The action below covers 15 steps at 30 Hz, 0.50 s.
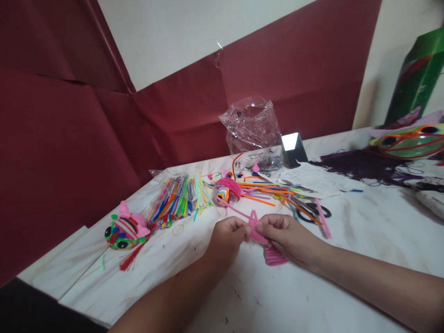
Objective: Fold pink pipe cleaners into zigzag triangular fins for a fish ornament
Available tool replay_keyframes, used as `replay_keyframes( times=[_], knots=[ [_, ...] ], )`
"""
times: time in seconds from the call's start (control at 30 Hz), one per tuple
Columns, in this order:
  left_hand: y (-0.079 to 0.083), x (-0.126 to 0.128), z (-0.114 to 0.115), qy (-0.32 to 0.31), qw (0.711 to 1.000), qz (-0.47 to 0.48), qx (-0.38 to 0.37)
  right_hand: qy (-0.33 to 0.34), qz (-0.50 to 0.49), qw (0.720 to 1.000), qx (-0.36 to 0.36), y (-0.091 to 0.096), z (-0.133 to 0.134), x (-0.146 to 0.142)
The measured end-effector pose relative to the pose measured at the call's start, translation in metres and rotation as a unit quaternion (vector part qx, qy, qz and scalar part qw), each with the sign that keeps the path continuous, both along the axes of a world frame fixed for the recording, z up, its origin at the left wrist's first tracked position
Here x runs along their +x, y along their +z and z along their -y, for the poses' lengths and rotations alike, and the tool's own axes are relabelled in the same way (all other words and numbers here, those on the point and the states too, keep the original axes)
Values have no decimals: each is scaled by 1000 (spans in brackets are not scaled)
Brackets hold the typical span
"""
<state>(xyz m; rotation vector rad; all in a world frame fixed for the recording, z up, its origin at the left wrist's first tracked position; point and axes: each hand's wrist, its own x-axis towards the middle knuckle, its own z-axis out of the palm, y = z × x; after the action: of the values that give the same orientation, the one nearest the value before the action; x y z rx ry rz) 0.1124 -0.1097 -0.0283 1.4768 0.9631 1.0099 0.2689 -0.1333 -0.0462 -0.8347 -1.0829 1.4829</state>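
Between my two hands is a pink pipe cleaner piece (257, 235), bent into a narrow, pointed shape. My left hand (231, 231) pinches its left side, and a loose pink strand runs from there up toward the back left. With thumb and fingers closed, my right hand (286, 236) grips the right side. Just below the fingers, a ridged pink pipe cleaner panel (275, 256) shows; whether it joins the held piece I cannot tell. Beyond my hands sits a round pink-topped ornament (228, 190) with rainbow bands.
Bundled colourful pipe cleaners (178, 199) lie left, behind a finished colourful figure (126, 229) with a red tassel. Black-handled scissors (314, 212) rest at right among loose strands. A clear plastic bag (253, 125), a dark phone-like slab (294, 150) and a green bottle (414, 76) stand farther back.
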Motion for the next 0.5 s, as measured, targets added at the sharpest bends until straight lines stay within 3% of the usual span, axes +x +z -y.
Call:
replay_keyframes(
  times=[0.3, 0.4, 0.5],
  knots=[
    [4, 3, 6, -16, 996, 73, -44, 24, 56, 998, -13, -5, 4, -3],
    [8, 4, 7, 2, 999, 30, -32, 23, 80, 996, 14, 0, 5, -1],
    [11, 5, 11, -8, 998, -60, -3, -38, 124, 989, 66, 10, 4, 4]
  ],
)
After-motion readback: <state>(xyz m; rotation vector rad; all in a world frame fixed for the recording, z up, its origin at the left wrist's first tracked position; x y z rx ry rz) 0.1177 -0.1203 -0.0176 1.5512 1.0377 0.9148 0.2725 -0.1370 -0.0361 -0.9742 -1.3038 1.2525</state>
